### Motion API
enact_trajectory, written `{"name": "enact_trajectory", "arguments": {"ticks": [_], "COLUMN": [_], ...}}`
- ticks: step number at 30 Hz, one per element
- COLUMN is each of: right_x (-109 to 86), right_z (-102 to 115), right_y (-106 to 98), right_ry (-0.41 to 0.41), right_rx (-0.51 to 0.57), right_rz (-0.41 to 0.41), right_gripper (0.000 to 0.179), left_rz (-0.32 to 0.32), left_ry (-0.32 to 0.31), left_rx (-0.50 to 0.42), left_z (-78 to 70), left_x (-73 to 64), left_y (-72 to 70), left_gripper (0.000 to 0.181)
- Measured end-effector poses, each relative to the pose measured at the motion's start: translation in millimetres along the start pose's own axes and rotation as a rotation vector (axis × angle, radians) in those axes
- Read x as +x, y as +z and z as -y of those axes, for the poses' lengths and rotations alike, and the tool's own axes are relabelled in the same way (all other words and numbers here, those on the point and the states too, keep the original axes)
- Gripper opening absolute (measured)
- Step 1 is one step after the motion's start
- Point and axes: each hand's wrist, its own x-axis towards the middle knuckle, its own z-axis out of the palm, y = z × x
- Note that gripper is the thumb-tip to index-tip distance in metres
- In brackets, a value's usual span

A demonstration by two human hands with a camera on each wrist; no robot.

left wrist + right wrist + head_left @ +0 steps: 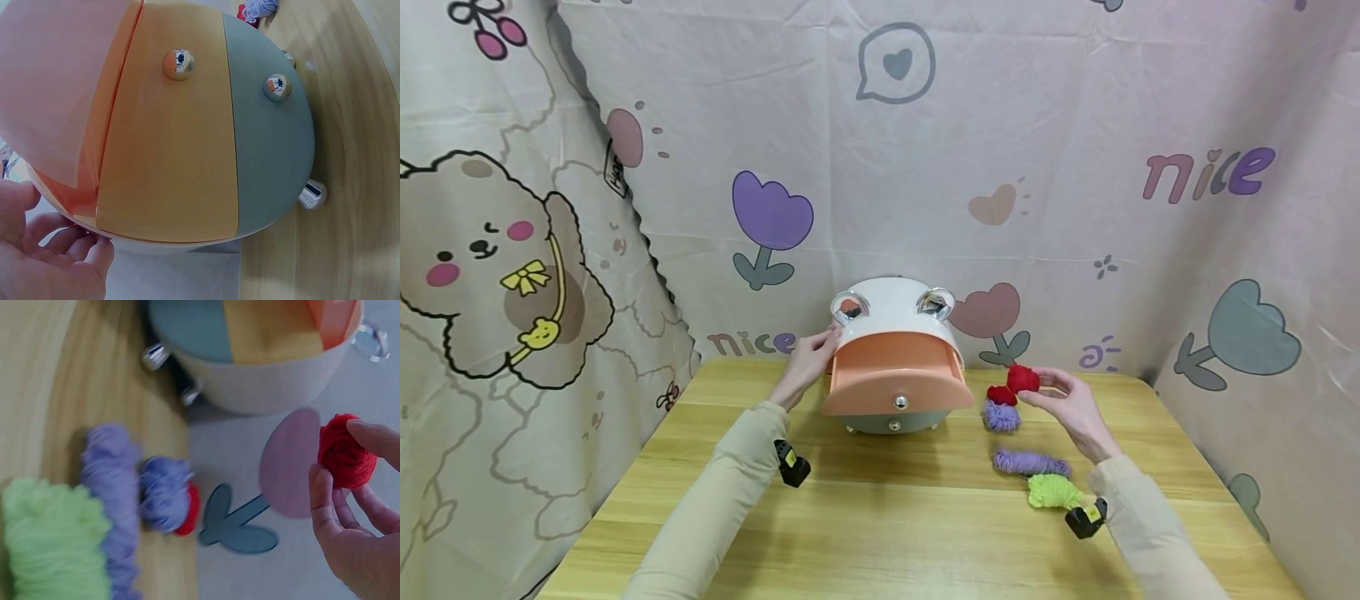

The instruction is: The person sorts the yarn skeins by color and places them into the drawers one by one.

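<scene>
A frog-like drawer box (891, 304) with a white top and silver ring eyes stands at the back of the table. Its orange drawer (880, 393) juts out, while the grey-green drawer (872, 423) below sits flush. My left hand (808, 367) holds the box by its left side, fingers curled against the edge in the left wrist view. A red yarn ball (347, 451) is pinched between the thumb and fingers of my right hand (1067, 404), raised right of the box. Another red yarn ball (1000, 396) lies behind it, touching a small purple yarn bundle (1002, 417).
A long purple yarn skein (1032, 462) and a lime-green yarn skein (1052, 492) lie nearer on the right of the wooden table (880, 533). Right behind the box hangs a printed curtain (895, 167). Short silver feet (312, 195) lift the box off the tabletop.
</scene>
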Motion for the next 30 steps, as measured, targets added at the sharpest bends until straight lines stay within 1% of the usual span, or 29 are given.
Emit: {"name": "enact_trajectory", "arguments": {"ticks": [4,12,15,20,23,30], "right_x": [1.3,9.0,12.5,18.8,22.5,28.0], "right_z": [16.7,50.7,63.7,83.7,93.5,113.0], "right_y": [4.8,22.1,30.5,46.6,56.9,80.3], "right_ry": [-0.044,-0.088,-0.114,-0.148,-0.161,-0.194], "right_rx": [-0.003,0.009,0.011,0.030,0.045,0.041], "right_rz": [0.025,0.076,0.082,0.105,0.128,0.170], "right_gripper": [0.056,0.057,0.056,0.054,0.053,0.050], "left_rz": [0.000,0.004,0.001,-0.009,-0.010,-0.006], "left_ry": [-0.001,-0.015,-0.017,-0.002,0.002,0.010], "left_rx": [0.002,-0.001,-0.006,0.007,-0.005,-0.027], "left_z": [-0.7,-0.3,-0.9,-0.6,-0.4,0.4], "left_x": [-0.6,-0.1,-0.7,-0.3,-0.3,-0.3], "left_y": [-0.5,-0.1,0.0,0.1,-0.5,-0.5], "left_gripper": [0.055,0.055,0.055,0.054,0.053,0.052]}}
